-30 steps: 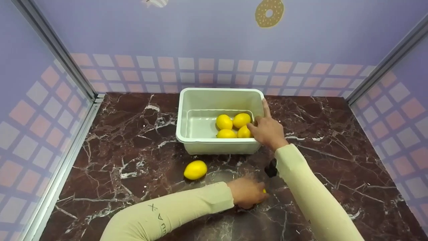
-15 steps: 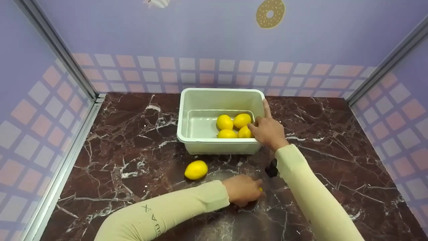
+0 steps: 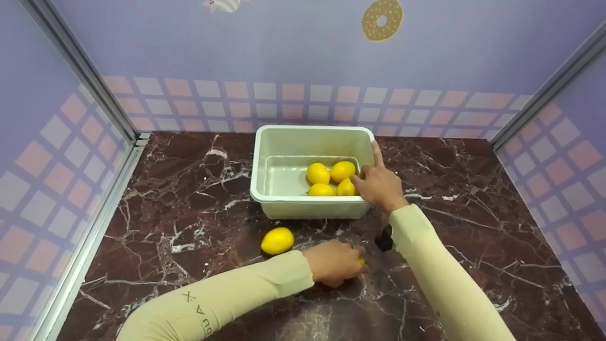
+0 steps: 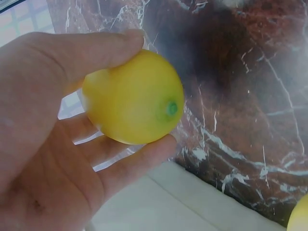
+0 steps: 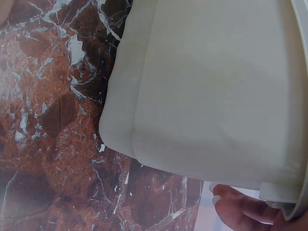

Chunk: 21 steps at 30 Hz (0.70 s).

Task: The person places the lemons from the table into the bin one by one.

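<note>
My left hand [image 3: 334,263] holds a yellow lemon [image 4: 137,98] between thumb and fingers, low over the counter in front of the bin. In the head view the hand hides most of that lemon; the left wrist view shows its greenish end. My right hand [image 3: 381,187] grips the right rim of a pale plastic bin [image 3: 303,199], its forefinger stretched along the edge. Fingers [image 5: 236,207] of that hand show under the rim in the right wrist view. Several lemons [image 3: 317,174] lie in the right half of the bin. Another lemon [image 3: 278,240] rests on the counter before it.
The dark red marbled counter [image 3: 180,213] runs back to a lilac wall [image 3: 293,52] with checkered squares. Side panels with metal posts [image 3: 80,61] flank it. A small black object [image 3: 384,239] shows by the right sleeve.
My left hand, with the lemon in it, has shifted left and slightly toward the bin. The right hand, the bin and the loose lemon have stayed put.
</note>
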{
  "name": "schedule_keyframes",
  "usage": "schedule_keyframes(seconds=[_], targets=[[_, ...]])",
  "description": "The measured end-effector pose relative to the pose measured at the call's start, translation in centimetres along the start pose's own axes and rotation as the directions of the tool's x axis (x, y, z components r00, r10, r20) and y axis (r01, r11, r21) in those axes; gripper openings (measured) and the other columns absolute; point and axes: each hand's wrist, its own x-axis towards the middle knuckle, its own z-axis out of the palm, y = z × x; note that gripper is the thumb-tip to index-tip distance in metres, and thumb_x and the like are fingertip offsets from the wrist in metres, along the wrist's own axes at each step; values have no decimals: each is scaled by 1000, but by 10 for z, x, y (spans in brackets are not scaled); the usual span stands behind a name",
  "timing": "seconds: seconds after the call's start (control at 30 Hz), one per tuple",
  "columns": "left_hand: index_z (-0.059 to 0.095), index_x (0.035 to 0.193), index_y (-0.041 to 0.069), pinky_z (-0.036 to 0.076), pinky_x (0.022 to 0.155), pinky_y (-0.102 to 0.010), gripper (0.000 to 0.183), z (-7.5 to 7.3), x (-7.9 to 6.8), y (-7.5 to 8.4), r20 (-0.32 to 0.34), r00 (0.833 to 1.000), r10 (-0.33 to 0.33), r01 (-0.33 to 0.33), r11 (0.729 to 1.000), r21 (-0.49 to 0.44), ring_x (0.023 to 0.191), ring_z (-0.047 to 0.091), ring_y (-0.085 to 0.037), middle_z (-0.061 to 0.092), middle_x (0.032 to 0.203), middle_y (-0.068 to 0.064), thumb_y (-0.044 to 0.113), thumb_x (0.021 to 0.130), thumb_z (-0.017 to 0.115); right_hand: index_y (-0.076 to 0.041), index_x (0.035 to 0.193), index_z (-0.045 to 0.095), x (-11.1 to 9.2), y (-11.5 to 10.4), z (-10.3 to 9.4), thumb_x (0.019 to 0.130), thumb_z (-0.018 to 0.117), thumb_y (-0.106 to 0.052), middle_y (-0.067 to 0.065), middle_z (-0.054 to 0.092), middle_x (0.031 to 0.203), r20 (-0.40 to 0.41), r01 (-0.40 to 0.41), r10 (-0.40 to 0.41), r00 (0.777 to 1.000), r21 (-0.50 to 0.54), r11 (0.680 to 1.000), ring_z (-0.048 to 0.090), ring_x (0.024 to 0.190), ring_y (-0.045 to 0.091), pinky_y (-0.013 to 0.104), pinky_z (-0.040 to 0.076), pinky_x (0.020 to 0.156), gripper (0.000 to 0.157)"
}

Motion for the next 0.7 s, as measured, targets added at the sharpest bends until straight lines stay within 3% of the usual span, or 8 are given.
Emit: schedule_keyframes(seconds=[0.33,0.7], targets=[[61,115,24,58,69,-33,31,-6,-11,-5,10,999,-33,33,999,-12,89,65,-17,59,115,-1,17,85,68,-11,86,64,0,0,0,93,47,-46,3,-5,165,-3,1,-1,1000,-7,1000,62,82,34,51,50,73,40],[59,111,20,56,62,-31,22,-16,-21,-13,-50,997,-65,64,998,-22,79,61,-17,57,108,-1,18,89,60,-10,87,64,-1,-2,-1,92,47,-45,4,-5,165,2,5,-5,1000,-17,1000,62,80,35,50,51,70,40]])
